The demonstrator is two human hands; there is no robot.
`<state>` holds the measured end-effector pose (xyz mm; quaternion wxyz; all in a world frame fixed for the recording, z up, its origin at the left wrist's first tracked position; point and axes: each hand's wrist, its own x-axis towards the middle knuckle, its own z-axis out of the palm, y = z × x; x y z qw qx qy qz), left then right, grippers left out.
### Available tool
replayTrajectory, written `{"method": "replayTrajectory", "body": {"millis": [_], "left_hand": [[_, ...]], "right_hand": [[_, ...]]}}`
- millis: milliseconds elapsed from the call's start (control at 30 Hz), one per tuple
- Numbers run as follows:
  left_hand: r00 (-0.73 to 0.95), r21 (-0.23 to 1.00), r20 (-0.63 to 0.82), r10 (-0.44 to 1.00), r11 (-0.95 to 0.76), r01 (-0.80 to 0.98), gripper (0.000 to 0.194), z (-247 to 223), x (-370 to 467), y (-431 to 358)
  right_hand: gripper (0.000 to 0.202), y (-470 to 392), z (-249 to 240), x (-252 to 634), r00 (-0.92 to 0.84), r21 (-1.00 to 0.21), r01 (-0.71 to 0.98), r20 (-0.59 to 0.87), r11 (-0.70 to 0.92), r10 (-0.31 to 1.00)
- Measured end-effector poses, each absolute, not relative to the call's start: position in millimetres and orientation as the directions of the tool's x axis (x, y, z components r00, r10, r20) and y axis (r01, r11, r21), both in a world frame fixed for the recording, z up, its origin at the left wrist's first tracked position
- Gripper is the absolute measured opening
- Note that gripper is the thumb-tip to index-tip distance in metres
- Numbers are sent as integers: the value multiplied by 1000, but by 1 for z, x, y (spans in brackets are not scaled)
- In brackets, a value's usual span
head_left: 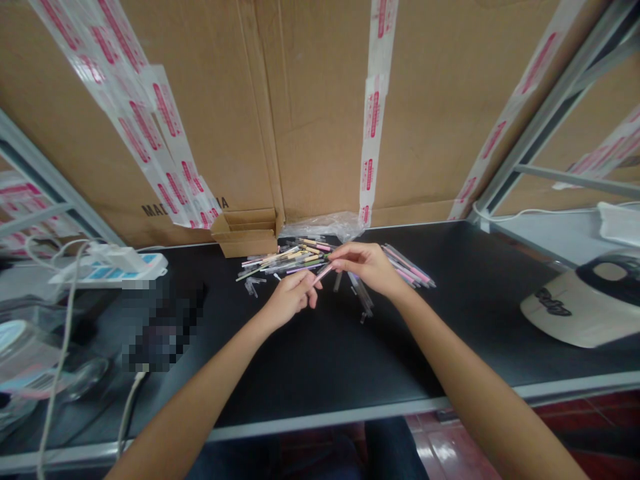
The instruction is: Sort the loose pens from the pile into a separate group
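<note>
A slim pinkish pen is held between my two hands, tilted up to the right. My left hand grips its lower part, fingers curled round it. At its upper end, my right hand pinches with thumb and fingertips; a small dark greenish bit shows there, too small to name. Behind the hands lies a loose pile of pens and thin sticks. Clear plastic tubes lie under my right hand, and small clear pieces left of the pile. Right of my right hand, several pink-and-clear pens lie side by side.
An open cardboard box and crumpled clear plastic stand against the taped cardboard wall. On the left are a power strip, a cable and a clear container. A cap lies right on the black table.
</note>
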<state>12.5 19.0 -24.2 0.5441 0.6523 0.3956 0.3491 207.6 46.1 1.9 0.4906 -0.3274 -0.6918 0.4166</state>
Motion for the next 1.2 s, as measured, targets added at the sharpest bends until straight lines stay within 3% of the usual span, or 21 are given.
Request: {"method": "replayTrajectory", "body": {"millis": [100,233,333,467,600,733,933,1067,1200], "left_hand": [[462,989,-20,887,-49,137,43,-24,13,18],[463,989,-23,886,-47,138,42,-25,13,19],[444,960,53,895,-167,223,39,-27,12,19],[408,805,222,886,-403,436,29,-24,9,17],[415,689,275,868,-478,545,27,-19,7,13],[442,626,308,842,-529,573,32,-18,9,10],[461,540,295,837,-544,642,30,-19,11,8],[432,525,328,840,-543,656,36,-16,11,8],[414,542,336,846,-533,650,38,-16,11,10]], "right_hand": [[18,45,4,208,-332,-870,80,438,487,836],[23,45,3,209,-307,-896,110,381,430,872],[24,45,0,208,-285,-869,179,402,461,870],[29,44,-2,204,-309,-737,399,452,545,837],[36,41,-5,198,-328,-624,519,486,584,810],[31,38,-7,193,-268,-736,438,441,517,856],[41,37,-10,190,-282,-901,278,255,334,925],[46,40,-9,193,-344,-928,209,225,308,912],[37,39,0,199,-371,-876,232,321,422,871]]}}
